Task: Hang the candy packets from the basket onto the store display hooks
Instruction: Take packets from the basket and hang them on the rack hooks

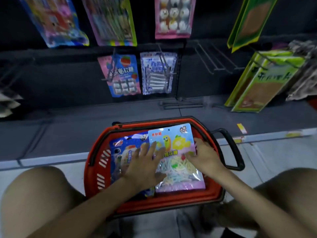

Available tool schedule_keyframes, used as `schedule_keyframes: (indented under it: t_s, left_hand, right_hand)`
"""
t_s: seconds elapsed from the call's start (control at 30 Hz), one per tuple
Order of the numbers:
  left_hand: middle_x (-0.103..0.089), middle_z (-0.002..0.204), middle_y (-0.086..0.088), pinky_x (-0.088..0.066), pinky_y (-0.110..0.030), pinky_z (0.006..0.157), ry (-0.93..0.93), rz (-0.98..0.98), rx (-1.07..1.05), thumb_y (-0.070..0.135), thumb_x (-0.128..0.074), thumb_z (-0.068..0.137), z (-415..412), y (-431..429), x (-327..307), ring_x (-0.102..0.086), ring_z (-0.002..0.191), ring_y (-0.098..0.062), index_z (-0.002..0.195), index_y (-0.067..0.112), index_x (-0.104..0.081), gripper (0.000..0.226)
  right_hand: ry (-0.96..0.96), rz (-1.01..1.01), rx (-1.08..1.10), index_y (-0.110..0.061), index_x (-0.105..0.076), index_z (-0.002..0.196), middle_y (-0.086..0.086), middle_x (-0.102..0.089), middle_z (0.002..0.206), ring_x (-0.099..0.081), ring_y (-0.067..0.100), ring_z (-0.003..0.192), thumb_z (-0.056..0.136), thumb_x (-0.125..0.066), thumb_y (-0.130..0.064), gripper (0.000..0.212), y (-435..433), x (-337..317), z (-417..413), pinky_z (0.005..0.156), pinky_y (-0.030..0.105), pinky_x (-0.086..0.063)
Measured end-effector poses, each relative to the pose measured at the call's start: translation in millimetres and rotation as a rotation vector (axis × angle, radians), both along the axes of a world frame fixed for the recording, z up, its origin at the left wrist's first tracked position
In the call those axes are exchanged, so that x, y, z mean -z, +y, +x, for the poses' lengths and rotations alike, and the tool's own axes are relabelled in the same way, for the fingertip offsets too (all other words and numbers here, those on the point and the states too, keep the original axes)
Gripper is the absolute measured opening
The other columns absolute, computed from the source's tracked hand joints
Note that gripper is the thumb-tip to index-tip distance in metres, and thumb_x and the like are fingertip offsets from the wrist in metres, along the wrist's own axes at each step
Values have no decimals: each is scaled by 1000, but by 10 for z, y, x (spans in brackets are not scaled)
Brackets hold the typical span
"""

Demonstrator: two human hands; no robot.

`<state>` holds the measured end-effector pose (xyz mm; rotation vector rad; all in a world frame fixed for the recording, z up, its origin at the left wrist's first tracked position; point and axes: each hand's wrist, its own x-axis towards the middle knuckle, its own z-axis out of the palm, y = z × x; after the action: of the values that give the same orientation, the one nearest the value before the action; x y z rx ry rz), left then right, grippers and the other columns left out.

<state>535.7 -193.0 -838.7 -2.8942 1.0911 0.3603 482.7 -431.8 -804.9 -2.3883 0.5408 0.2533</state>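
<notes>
We're pressing left hand (145,162) flat, fingers spread, gripping nothing, likely steadying pastel candy packet (173,140) lying under fingertips in red basket (93,177). Right hand (205,157) bending fingers over packet's right edge; grip we cannot tell. Dark blue packet (120,152) lying under left fingers. Empty display hooks (214,62) waiting far beyond fingertips.

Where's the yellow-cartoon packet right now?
Head view, lower centre: the yellow-cartoon packet lies on top in the red basket's right half, beside the blue packet, under the left hand and right hand.
</notes>
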Motion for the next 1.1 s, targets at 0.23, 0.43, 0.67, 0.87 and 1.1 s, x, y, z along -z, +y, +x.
schedule_keyframes:
  t_s: [0.23,0.43,0.67,0.87,1.1]
  left_hand:
    - [-26,169,-20,-37,-65,115,-63,-42,56,71,-49,87,-101,-49,441,-34,151,-45,165,24,-19,96]
    - [-29,168,-17,-38,-63,115,-82,-96,60,65,-54,89,-88,-1,478,-36,150,-42,164,25,-23,91]
    - [-33,165,-11,-34,-61,120,-35,-255,32,44,-66,94,-102,36,472,-35,151,-36,164,25,-24,84]
    - [-35,164,0,-38,-52,119,142,-410,-111,37,-61,102,-67,74,375,-39,148,-27,163,32,-29,68]
    - [-63,123,19,-51,-23,90,426,-928,-577,39,-75,94,-10,63,-36,-61,113,-1,120,28,-58,33]
  right_hand:
    - [61,-122,45,-15,-51,144,17,-56,137,-64,40,116,97,-64,-35,53,106,229,-42,92,40,-53]
    - [11,6,160,-18,-49,141,17,-52,132,-57,33,108,87,-78,-25,62,93,312,-36,80,30,-42]
    - [-37,444,326,-21,-74,110,1,-79,106,-76,20,93,77,-93,-19,38,52,372,-14,81,37,-64]
    - [-109,629,315,-15,-76,106,5,-81,100,-77,26,98,78,-90,-5,33,94,255,-34,91,52,-62]
    - [-253,821,370,-6,-73,108,8,-81,97,-78,19,85,81,-87,-7,30,37,-223,-118,54,28,-59]
